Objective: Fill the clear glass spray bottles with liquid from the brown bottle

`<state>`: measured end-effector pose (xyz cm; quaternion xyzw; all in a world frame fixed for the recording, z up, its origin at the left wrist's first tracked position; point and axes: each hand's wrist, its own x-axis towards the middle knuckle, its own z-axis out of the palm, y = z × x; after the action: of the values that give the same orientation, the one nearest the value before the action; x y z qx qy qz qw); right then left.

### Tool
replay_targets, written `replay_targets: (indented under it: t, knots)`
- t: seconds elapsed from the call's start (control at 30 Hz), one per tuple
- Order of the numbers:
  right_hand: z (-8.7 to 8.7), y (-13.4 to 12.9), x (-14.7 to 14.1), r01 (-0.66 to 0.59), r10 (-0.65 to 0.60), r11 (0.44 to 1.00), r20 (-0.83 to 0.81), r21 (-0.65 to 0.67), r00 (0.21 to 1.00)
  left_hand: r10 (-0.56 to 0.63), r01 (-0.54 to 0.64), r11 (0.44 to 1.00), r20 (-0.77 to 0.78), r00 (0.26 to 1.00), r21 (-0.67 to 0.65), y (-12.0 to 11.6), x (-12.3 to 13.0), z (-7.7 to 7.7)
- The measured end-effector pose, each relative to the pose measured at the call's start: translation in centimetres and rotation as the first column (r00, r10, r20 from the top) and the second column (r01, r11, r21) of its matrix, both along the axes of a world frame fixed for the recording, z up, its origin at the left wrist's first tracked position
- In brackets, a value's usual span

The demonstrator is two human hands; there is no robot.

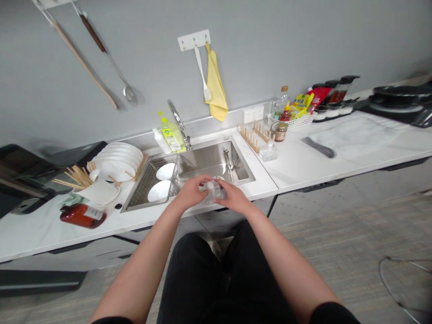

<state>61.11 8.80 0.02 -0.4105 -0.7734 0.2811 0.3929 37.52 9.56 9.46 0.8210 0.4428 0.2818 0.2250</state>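
A white surface [303, 173] holds a stainless steel sink [209, 159]. Over the sink's front rim, the left hand [191, 192] and right hand [234, 199] close around a clear container [216, 190]. The label on the green soap bottle [172, 135] is too small to read.

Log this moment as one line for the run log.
left hand: grips clear object | right hand: grips same object | location: above sink

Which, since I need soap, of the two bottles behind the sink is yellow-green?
The translucent yellow-green pump bottle next to the chrome faucet; the white bottle is left of it.
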Motion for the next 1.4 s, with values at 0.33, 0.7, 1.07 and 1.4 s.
replay_targets:
  t: [0.33, 0.7, 1.07, 1.4]
  knots:
    - [0.3, -0.2, 0.0, -0.002, 0.002, 1.0, -0.02, 0.003, 1.0, 0.122, -0.097, 0.992, 0.463, 0.878, -0.076, -0.2, 1.3, -5.8]
    - [0.8, -0.5, 0.0, -0.013, 0.013, 1.0, -0.025, -0.025, 1.0, -0.014, 0.024, 1.0, 0.463, 0.886, -0.017, -0.4, -0.1, -6.1]
    - [0.1, -0.3, -0.1, 0.001, -0.002, 1.0, -0.038, -0.025, 0.999, -0.075, 0.08, 0.997, 0.461, 0.884, 0.007, -0.7, -0.2, -5.7]
    - [-0.1, -0.1, 0.0, -0.01, 0.009, 0.999, -0.04, -0.036, 0.999, -0.059, 0.087, 0.996, 0.508, 0.859, -0.032, -0.5, -0.2, -5.8]
